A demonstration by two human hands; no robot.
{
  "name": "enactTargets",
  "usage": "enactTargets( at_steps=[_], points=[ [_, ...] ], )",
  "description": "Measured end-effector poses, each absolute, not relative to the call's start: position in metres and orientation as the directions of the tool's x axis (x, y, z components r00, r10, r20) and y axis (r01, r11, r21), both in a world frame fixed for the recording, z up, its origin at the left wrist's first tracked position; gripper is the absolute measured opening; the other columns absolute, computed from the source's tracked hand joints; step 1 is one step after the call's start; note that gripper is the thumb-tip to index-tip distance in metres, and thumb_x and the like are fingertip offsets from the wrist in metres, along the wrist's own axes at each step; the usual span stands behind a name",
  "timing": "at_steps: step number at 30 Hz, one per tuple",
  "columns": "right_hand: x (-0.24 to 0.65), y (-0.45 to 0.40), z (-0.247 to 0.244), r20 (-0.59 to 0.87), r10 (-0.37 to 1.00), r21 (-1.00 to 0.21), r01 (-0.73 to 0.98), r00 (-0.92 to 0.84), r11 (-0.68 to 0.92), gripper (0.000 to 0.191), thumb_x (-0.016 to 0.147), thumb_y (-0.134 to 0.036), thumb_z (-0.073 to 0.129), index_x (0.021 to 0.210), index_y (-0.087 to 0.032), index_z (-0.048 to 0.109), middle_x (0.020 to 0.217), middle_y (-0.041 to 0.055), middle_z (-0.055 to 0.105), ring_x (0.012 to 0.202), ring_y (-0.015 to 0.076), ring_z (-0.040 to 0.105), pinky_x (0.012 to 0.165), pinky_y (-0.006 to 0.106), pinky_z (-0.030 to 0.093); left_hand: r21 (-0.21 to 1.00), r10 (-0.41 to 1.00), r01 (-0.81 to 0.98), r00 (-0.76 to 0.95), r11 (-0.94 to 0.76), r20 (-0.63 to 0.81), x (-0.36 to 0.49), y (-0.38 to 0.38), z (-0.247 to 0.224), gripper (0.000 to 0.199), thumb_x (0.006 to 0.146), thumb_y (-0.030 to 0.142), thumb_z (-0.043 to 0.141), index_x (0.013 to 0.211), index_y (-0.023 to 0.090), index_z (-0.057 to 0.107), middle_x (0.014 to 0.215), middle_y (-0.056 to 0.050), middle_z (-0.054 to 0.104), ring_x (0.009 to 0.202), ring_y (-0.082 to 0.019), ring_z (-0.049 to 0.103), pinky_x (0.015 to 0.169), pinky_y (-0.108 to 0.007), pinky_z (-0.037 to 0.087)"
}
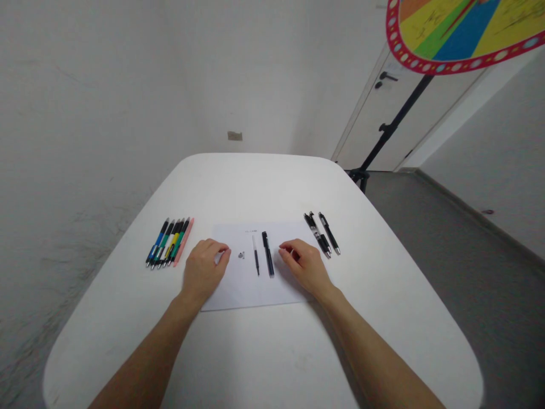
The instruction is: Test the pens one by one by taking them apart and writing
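Observation:
My left hand (205,264) rests on the left edge of a white sheet of paper (238,295), fingers loosely curled, with a gap between thumb and index finger and nothing held. At the sheet's right side my right hand (307,264) is also loosely curled, its thumb and index finger slightly apart and empty. Between the hands lie a thin pen refill (256,255) with a dark lower part and a black pen (268,254), side by side and apart. Left of the refill is a small grey mark or tiny piece (241,255), too small to make out.
Several coloured pens (169,243) lie in a row on the white table (255,187), left of the paper. Black pens (329,233) lie at the right. Beyond the table are a wall, a door (374,125) and a colourful wheel (460,34) on a black stand (394,125).

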State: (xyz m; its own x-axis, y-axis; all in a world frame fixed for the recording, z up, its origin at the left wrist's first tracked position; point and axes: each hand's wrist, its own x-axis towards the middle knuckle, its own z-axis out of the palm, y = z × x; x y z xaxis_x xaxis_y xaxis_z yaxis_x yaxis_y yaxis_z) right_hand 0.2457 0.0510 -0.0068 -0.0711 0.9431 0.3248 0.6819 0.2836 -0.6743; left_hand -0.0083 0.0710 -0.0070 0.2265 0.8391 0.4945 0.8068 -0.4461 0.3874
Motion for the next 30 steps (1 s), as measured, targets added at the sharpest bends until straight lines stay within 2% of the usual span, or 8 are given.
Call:
enactTargets(
  at_steps=[4,8,11,14,17,20,25,30],
  points=[
    [0.240,0.049,-0.006,0.304,0.934,-0.611,0.713,-0.188,0.343,0.020,0.092,-0.028,0.054,0.099,-0.020,0.071,0.090,0.0059,0.070,0.074,0.0158,0.063,0.072,0.030,0.047,0.328,0.782,0.784,0.296,-0.527,0.549,-0.001,0.065,-0.002,0.018,0.091,0.023,0.052,0.078,0.017,0.063,0.072,-0.004,0.063,0.072,-0.019,0.058,0.069,-0.032,0.045],
    [0.233,0.047,-0.005,0.262,0.914,-0.538,0.740,-0.308,0.404,0.022,0.093,-0.028,0.054,0.106,-0.021,0.071,0.094,0.0064,0.069,0.080,0.0169,0.064,0.075,0.029,0.047,0.282,0.710,0.680,0.502,-0.676,0.494,0.013,0.056,-0.002,0.019,0.094,0.022,0.050,0.082,0.018,0.064,0.068,0.000,0.063,0.060,-0.013,0.058,0.061,-0.026,0.043],
    [0.229,0.048,-0.005,0.238,0.919,-0.522,0.756,-0.315,0.394,0.021,0.094,-0.028,0.053,0.106,-0.020,0.070,0.094,0.0067,0.069,0.082,0.0180,0.065,0.076,0.029,0.047,0.221,0.683,0.667,0.585,-0.712,0.437,0.025,0.052,-0.005,0.019,0.094,0.023,0.049,0.088,0.019,0.066,0.072,-0.001,0.066,0.063,-0.014,0.062,0.059,-0.025,0.044],
    [0.226,0.049,-0.004,0.208,0.934,-0.525,0.773,-0.290,0.356,0.019,0.093,-0.028,0.056,0.103,-0.018,0.068,0.091,0.0067,0.070,0.081,0.0185,0.064,0.075,0.029,0.046,0.173,0.780,0.775,0.542,-0.608,0.313,0.037,0.050,-0.004,0.024,0.095,0.029,0.049,0.081,0.018,0.065,0.073,-0.004,0.068,0.064,-0.017,0.064,0.058,-0.027,0.044],
    [0.224,0.050,-0.002,0.176,0.951,-0.533,0.787,-0.255,0.310,0.015,0.092,-0.027,0.057,0.100,-0.019,0.066,0.085,0.0046,0.071,0.077,0.0175,0.063,0.074,0.028,0.044,0.147,0.875,0.865,0.460,-0.480,0.154,0.048,0.049,0.000,0.029,0.095,0.037,0.048,0.085,0.017,0.066,0.079,-0.007,0.070,0.068,-0.020,0.066,0.060,-0.030,0.045],
    [0.222,0.050,0.000,0.135,0.965,-0.529,0.808,-0.224,0.261,0.012,0.091,-0.024,0.056,0.099,-0.019,0.064,0.079,0.0026,0.070,0.072,0.0165,0.062,0.070,0.027,0.042,0.124,0.911,0.902,0.409,-0.413,0.051,0.054,0.048,0.003,0.029,0.096,0.038,0.046,0.090,0.017,0.066,0.084,-0.008,0.071,0.072,-0.022,0.068,0.062,-0.031,0.046],
    [0.220,0.051,0.002,0.116,0.968,-0.490,0.835,-0.223,0.251,0.017,0.091,-0.019,0.053,0.104,-0.019,0.063,0.083,0.0037,0.071,0.073,0.0168,0.063,0.070,0.027,0.041,0.107,0.931,0.927,0.363,-0.359,-0.025,0.056,0.048,0.006,0.029,0.094,0.037,0.046,0.093,0.017,0.066,0.088,-0.010,0.072,0.076,-0.024,0.069,0.065,-0.032,0.047],
    [0.220,0.052,0.002,0.122,0.957,-0.465,0.837,-0.263,0.290,0.018,0.095,-0.026,0.051,0.098,-0.019,0.067,0.093,0.0063,0.072,0.083,0.0170,0.065,0.075,0.026,0.042,0.099,0.934,0.933,0.353,-0.346,-0.063,0.058,0.048,0.008,0.034,0.096,0.040,0.043,0.095,0.016,0.068,0.090,-0.012,0.073,0.078,-0.026,0.071,0.068,-0.035,0.049]
  ],
)
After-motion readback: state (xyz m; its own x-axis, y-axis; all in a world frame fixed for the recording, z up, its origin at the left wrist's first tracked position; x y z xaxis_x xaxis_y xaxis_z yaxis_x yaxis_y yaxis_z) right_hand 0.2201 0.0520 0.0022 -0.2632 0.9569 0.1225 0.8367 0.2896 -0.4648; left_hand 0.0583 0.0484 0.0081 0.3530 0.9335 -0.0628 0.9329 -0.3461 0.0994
